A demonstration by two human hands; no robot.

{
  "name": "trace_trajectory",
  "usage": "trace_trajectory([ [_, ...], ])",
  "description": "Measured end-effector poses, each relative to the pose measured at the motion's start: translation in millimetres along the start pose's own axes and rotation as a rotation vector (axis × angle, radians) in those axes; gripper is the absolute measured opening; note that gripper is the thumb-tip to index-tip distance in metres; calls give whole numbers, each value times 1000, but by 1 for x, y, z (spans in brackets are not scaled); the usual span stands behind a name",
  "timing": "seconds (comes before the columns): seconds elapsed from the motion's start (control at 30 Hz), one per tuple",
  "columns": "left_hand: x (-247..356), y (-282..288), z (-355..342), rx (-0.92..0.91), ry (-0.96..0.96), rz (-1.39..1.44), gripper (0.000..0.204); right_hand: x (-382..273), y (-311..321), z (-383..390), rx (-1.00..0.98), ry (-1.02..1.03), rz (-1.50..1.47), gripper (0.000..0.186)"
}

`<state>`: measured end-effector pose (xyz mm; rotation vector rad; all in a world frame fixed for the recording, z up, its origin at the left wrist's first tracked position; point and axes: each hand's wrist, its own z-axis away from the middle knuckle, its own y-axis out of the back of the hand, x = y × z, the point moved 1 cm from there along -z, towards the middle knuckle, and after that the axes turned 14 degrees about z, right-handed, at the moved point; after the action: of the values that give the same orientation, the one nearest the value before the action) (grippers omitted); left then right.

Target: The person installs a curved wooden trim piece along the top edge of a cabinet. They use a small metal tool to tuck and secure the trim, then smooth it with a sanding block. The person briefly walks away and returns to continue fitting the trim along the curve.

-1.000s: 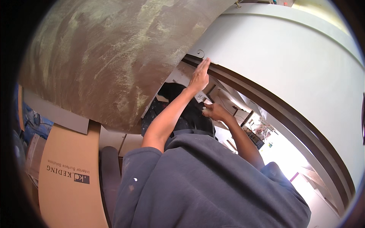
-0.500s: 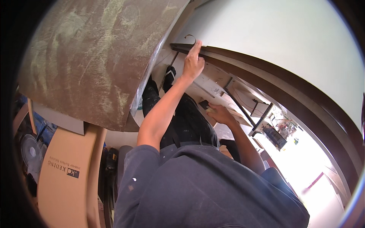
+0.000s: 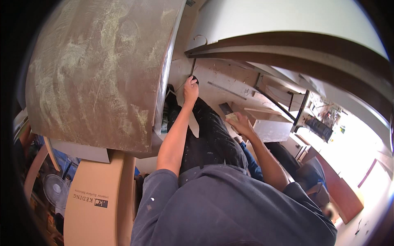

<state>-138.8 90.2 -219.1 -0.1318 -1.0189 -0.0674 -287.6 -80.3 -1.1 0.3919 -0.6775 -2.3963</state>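
My left hand point(image 3: 190, 91) is low over my dark trousers, in front of a black shoe, with its fingers curled in. Whether anything sits in those fingers is hidden. My right hand point(image 3: 243, 125) grips a scraper point(image 3: 225, 108) with a dark flat blade and a pale yellowish grip. The blade points away from me, over the floor. Ahead and to the right lies a large white panel point(image 3: 295, 18) with a dark brown edge point(image 3: 287, 48). A thin curled strip point(image 3: 201, 37) stands at the panel's near left corner, apart from both hands.
A brown board point(image 3: 98, 78) with pale streaks fills the left. Below it stand a cardboard box point(image 3: 92, 180) and a fan point(image 3: 55, 189). A metal strip point(image 3: 226, 90) lies on the floor. Another person's blue sleeve point(image 3: 251, 160) shows beside my right arm.
My left hand has come away from the white panel's corner and dropped toward my legs, its fingers now curled. My right hand keeps the scraper. The view has shifted, showing more at the right.
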Motion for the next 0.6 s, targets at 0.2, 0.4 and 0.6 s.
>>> trace_trajectory([
  [0.2,-68,15,54,27,204,-71,40,20,-47,34,55,12,-87,58],
  [0.4,-88,5,95,-132,278,-170,41,61,-61,61,100,-59,-237,47],
  [0.6,-51,21,122,-152,190,-567,37,124,-42,62,-94,-53,-577,35],
])
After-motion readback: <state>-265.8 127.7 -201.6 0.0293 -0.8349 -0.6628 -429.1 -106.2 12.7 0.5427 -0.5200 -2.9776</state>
